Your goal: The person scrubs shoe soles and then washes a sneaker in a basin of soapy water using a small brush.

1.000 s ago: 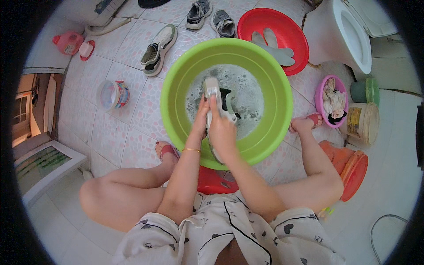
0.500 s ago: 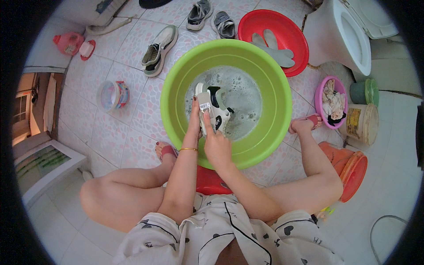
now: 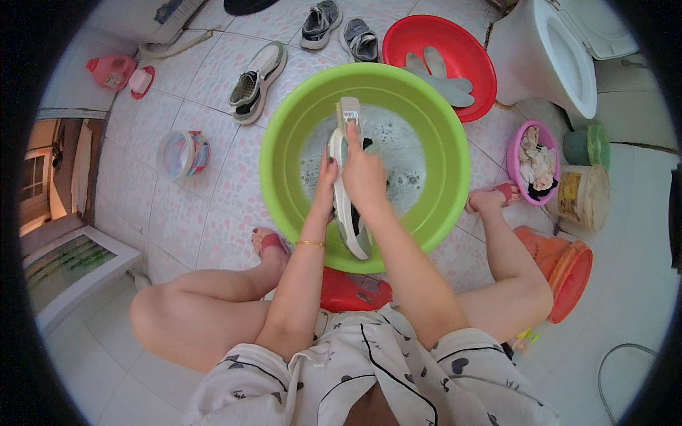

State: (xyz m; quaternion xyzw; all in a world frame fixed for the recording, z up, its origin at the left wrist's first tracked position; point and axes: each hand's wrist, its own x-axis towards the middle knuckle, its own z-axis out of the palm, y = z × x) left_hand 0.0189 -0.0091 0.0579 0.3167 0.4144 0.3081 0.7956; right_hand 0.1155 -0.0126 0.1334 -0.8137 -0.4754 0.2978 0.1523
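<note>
Over the green basin (image 3: 451,167), my left hand (image 3: 325,184) grasped a white-and-green shoe (image 3: 347,213) by its side, fingers pressed to the edge of the sole. The shoe lay lengthwise between my two hands, one end toward the basin's near wall, the foamy water (image 3: 407,160) showing past it. My right hand (image 3: 366,174) was closed round a pale brush (image 3: 349,112), index finger stretched along its back, and the brush's head reached past the shoe's far end; whether its bristles touched the shoe, I couldn't tell. A similar shoe (image 3: 259,82) stood on the tiles to the left, and beyond the rim a red basin (image 3: 465,46) held grey insoles (image 3: 442,79).
</note>
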